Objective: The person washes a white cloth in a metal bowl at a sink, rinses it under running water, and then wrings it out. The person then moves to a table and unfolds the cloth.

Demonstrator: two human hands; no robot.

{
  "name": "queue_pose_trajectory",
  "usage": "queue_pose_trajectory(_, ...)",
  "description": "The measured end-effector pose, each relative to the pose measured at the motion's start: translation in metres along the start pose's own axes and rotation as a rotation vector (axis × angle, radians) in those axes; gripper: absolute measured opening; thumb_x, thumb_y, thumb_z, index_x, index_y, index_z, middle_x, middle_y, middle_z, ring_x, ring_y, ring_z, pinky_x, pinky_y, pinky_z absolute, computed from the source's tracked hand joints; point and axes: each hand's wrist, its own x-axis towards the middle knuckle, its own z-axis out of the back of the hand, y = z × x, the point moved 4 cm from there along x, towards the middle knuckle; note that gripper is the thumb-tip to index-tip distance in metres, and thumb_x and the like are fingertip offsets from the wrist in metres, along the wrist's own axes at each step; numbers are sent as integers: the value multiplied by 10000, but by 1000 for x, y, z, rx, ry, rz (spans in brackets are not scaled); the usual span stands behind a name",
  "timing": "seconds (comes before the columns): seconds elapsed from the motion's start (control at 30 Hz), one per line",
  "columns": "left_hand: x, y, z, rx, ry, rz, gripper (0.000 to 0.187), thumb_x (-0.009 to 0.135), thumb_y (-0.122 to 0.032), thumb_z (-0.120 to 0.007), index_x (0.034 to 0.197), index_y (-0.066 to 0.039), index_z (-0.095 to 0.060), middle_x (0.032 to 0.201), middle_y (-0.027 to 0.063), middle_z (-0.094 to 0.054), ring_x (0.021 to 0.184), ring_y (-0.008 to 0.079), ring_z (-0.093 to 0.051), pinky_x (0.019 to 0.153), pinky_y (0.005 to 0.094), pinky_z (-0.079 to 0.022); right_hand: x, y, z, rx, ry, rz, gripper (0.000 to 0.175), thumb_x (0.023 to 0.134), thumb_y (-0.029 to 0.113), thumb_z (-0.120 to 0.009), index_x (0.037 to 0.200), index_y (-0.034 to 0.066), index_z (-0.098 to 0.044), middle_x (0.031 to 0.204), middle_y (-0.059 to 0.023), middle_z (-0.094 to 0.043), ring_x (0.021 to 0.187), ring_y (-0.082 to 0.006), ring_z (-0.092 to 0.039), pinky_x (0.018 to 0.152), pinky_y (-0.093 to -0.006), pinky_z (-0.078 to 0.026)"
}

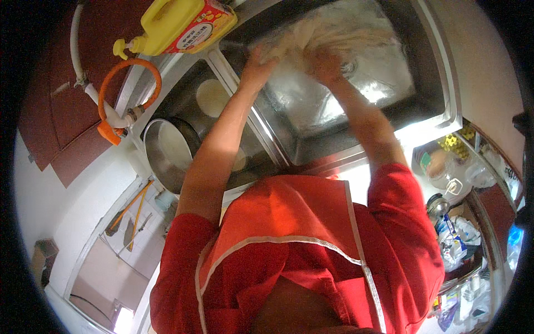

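Observation:
Both of my hands are over the right basin of a stainless steel double sink. A pale beige, streaky, soft mass lies in the shiny basin; motion blur hides whether it is cloth, food or something else. My left hand is at the basin's left side, thumb and fingers apart, close to the pale mass. My right hand reaches into the mass with its fingers down and blurred, so its grip does not show. Light glints off the wet basin floor just below my right hand.
In the left basin a round metal pot leans at the left. A yellow pump jug stands on the sink's back edge. An orange hose loops beside a white pipe. Bags and containers crowd shelving at right.

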Motion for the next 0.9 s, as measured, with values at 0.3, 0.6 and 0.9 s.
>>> queue_pose_trajectory(0.3,-1,19,-31,-573,124,566,706,851,-525,-546,1439,-245,-275,1493,63,-286,1349,343,-275,980,663,-271,-9,20,90,1616,317,-491,424,838,271,-641,1184,45,-545,1110,-77,-601,1007,-258,-580,789,-382,-508)
queue_pose_trajectory(0.6,-40,-23,-33,-1140,460,21,420,961,-347,-424,1292,-90,-449,1247,93,-524,1134,203,-517,981,375,-424,-69,120,239,835,-306,72,514,699,402,-713,1027,17,-618,1059,-216,-567,1039,-355,-548,892,-459,-445)
queue_pose_trajectory(0.9,-27,-45,-48,-592,-12,154,312,867,-264,-575,1108,-66,-558,1020,72,-598,914,171,-581,789,323,-467,12,13,85,558,-338,-24,262,875,198,-494,1043,38,-616,1041,-193,-630,965,-351,-611,842,-437,-475)
